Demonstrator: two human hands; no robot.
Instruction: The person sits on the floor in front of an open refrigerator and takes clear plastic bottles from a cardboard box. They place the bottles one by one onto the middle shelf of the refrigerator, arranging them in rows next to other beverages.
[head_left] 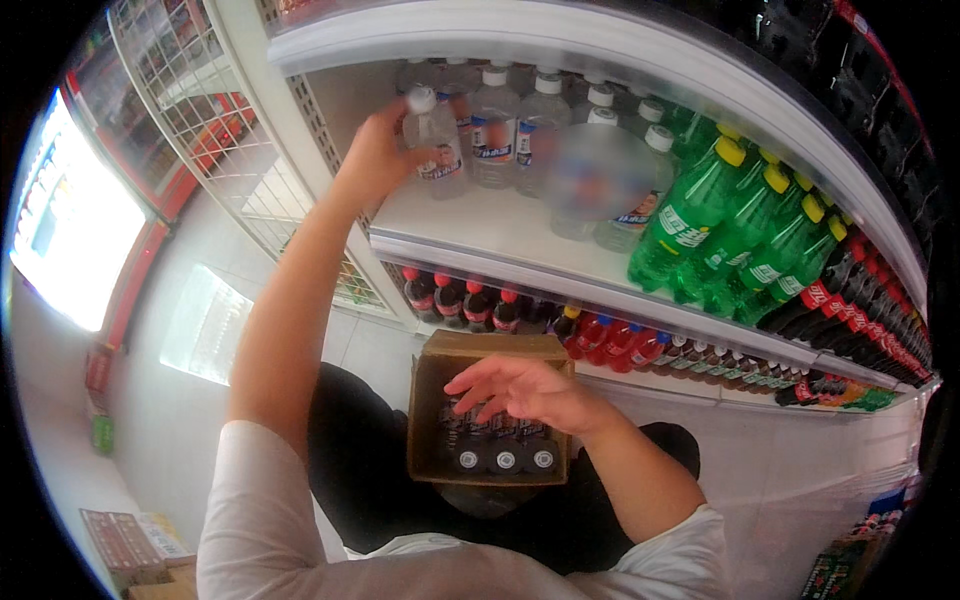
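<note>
Reference point: the cardboard box (pixel 495 346), between my knees. Entries run left to right.

Left hand (pixel 378 158): beyond the box and up to its left, curled part-way closed around a clear bottle (pixel 431 135) with a white cap. The bottle leans a little; I cannot tell whether its base bears on the shelf (pixel 475 225).

Left of centre, just past the box: dark bottles with red caps (pixel 447 300), upright on the lower level.

Above and beyond the box: more clear bottles (pixel 493 125), upright in rows. I judge these as placed; the one in my grip is not yet released.

Inside the box: dark-topped containers (pixel 506 460), three along the near side and others behind. These remain packed; full count hidden by my hand.

Right hand (pixel 530 393): over the box, fingers apart and loosely bent, nothing visibly held. Contact with the contents: cannot tell.

Right of the box, higher: green bottles (pixel 685 225) with yellow caps, close-ranked.
</note>
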